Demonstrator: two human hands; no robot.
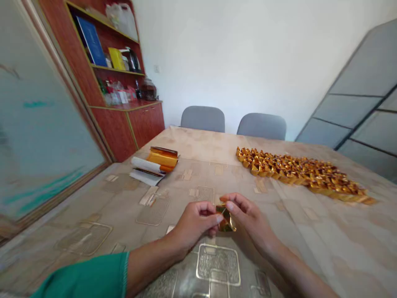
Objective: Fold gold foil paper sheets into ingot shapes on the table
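A small piece of folded gold foil paper (227,219) is pinched between my two hands, just above the tablecloth. My left hand (195,221) grips its left edge with thumb and fingers. My right hand (245,215) holds it from the upper right, fingertips on the top fold. Beyond them lies a long mass of several folded gold paper ingots (297,174). A stack of gold foil sheets (163,159) and white paper sheets (145,166) lies on the far left of the table.
A patterned beige tablecloth (198,149) covers the table. Two grey chairs (203,119) stand at its far side, in front of a white wall. A red wooden cabinet (124,124) with shelves of bottles and books stands at the left, beside a glass door.
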